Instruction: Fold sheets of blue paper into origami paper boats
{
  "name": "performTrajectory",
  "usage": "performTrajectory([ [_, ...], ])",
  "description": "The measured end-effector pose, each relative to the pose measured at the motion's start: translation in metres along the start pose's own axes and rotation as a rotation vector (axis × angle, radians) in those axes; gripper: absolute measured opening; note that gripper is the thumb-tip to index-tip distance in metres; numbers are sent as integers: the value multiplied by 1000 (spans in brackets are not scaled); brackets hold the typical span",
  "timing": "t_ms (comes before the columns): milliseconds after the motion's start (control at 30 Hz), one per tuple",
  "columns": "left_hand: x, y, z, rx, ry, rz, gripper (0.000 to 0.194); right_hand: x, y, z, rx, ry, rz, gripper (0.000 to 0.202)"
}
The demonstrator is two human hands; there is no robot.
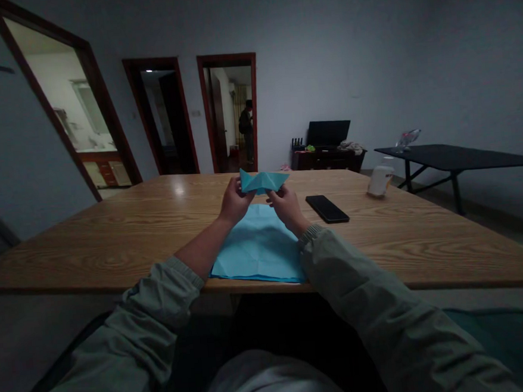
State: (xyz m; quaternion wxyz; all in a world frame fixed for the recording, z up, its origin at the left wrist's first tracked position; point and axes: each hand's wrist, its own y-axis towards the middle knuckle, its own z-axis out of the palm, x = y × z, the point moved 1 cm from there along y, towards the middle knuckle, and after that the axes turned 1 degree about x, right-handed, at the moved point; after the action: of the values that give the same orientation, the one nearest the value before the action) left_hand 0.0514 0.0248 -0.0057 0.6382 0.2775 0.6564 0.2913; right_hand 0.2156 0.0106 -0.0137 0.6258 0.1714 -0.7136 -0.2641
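- Left hand (236,201) raised above far edge of blue sheets (258,247); right hand (285,206) angled inward opposite.
- Folded blue paper (264,181) pinched at both ends by fingers of each, held above sheets.

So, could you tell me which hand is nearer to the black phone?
Right: the right hand is just left of the phone; the left hand is farther left.

Wooden table (148,240), blue sheets (259,250), black phone (327,208), apparently a cup (380,181)
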Motion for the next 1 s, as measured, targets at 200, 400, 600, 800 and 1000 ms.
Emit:
performTrajectory([
  [200, 4, 6, -3, -150, -117, -45, 82, -1, -2, 11, -13, 73, -24, 37],
  [400, -6, 2, -6, -196, -101, -51, 86, 5, -6, 20, -77, 26, -32, 28],
  [600, -13, -2, -4, -153, -88, -74, 83, 9, -7, 17, -107, 21, -28, 24],
  [800, -13, -2, -2, -25, -257, -264, 68, 5, -4, 11, -74, 10, -66, 25],
  [1000, -17, -3, -9, 136, -523, -368, 34, 6, -3, 6, 46, 88, -54, 27],
])
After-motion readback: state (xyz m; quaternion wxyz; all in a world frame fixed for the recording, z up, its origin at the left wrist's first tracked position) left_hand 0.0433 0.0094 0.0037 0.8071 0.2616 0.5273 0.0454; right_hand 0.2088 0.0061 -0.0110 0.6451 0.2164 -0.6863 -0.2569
